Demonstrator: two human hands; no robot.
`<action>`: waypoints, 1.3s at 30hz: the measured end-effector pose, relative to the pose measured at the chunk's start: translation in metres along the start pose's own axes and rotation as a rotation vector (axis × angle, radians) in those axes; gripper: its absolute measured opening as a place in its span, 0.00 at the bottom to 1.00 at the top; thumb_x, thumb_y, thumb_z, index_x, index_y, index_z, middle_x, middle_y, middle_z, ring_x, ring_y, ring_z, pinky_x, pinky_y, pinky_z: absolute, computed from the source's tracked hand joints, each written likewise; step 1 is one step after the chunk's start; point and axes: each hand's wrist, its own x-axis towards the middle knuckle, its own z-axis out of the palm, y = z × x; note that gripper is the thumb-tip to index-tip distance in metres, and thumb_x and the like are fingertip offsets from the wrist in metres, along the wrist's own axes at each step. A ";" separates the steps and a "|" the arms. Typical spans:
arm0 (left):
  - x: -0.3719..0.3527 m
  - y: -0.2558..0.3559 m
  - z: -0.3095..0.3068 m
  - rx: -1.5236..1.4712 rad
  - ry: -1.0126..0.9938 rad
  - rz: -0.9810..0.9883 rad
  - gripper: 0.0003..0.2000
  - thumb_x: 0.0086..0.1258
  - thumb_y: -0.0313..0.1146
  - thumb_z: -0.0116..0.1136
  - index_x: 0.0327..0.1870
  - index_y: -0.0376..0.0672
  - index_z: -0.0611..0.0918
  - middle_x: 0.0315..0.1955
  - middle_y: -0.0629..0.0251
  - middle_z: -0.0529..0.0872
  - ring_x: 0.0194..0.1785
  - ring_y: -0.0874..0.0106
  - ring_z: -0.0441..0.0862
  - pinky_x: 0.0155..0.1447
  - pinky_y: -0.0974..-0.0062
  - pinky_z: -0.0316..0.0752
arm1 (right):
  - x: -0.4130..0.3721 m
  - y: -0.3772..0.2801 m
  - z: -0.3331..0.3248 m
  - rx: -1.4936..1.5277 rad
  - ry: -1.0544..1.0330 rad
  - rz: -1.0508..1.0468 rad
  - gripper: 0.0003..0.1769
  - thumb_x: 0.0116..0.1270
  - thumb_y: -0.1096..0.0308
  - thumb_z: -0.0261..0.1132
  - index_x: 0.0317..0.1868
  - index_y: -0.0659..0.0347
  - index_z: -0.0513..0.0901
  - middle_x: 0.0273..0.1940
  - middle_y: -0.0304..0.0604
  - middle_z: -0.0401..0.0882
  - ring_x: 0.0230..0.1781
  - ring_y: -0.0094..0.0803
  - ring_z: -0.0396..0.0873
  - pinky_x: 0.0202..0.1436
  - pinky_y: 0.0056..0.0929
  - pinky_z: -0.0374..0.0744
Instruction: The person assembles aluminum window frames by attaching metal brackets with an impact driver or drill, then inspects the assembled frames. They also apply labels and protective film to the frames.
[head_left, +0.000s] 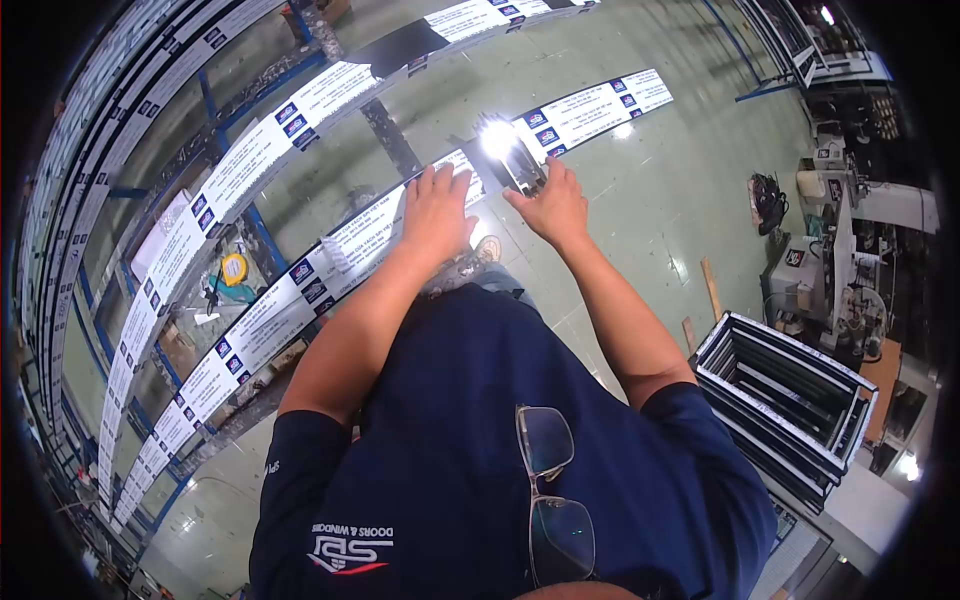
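Note:
A long profile (285, 315) wrapped in white printed film runs across in front of me. My left hand (435, 208) rests palm down over its near edge, fingers stretched out across the film. To the right, my right hand (553, 205) has its thumb on one side and its fingers on the other side of a shiny metal piece (522, 172). Strong glare washes out the upper end of this piece, where it crosses the profile. Past it, the printed film (590, 112) continues to the profile's right end. I cannot tell what the shiny piece is exactly.
A second film-covered profile (245, 165) lies farther off on the blue rack (265, 235), with more profiles stacked at left. A yellow tape measure (234, 268) sits between them. Black frames (785, 400) are stacked at lower right, near machinery (810, 265). Green floor (660, 200) surrounds the rack.

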 end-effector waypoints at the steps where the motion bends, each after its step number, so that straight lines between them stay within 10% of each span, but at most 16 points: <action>1: 0.010 -0.005 0.006 -0.064 0.094 0.009 0.37 0.65 0.44 0.70 0.75 0.44 0.70 0.76 0.50 0.67 0.80 0.50 0.60 0.80 0.52 0.56 | 0.002 0.002 0.005 0.039 -0.002 0.010 0.46 0.54 0.46 0.79 0.66 0.62 0.71 0.59 0.56 0.78 0.62 0.52 0.77 0.62 0.48 0.77; 6: 0.071 -0.026 0.018 -0.335 0.245 0.017 0.44 0.64 0.53 0.70 0.77 0.40 0.65 0.74 0.49 0.70 0.77 0.53 0.66 0.80 0.55 0.59 | 0.004 0.013 0.012 0.270 -0.092 0.078 0.34 0.54 0.51 0.77 0.55 0.63 0.77 0.46 0.53 0.84 0.48 0.52 0.85 0.51 0.48 0.82; 14: 0.121 -0.023 0.021 -1.234 -0.078 -0.183 0.45 0.72 0.53 0.66 0.79 0.32 0.60 0.76 0.39 0.66 0.79 0.56 0.65 0.78 0.66 0.61 | -0.013 0.019 0.005 0.325 0.103 -0.026 0.25 0.52 0.54 0.75 0.44 0.63 0.79 0.41 0.52 0.84 0.44 0.52 0.83 0.48 0.50 0.80; 39: 0.128 -0.038 0.031 -1.386 -0.201 -0.272 0.30 0.76 0.44 0.65 0.72 0.34 0.73 0.63 0.59 0.81 0.64 0.71 0.77 0.68 0.74 0.68 | -0.010 0.034 0.013 0.313 0.172 -0.089 0.29 0.55 0.53 0.72 0.53 0.62 0.83 0.46 0.52 0.86 0.49 0.52 0.83 0.56 0.48 0.79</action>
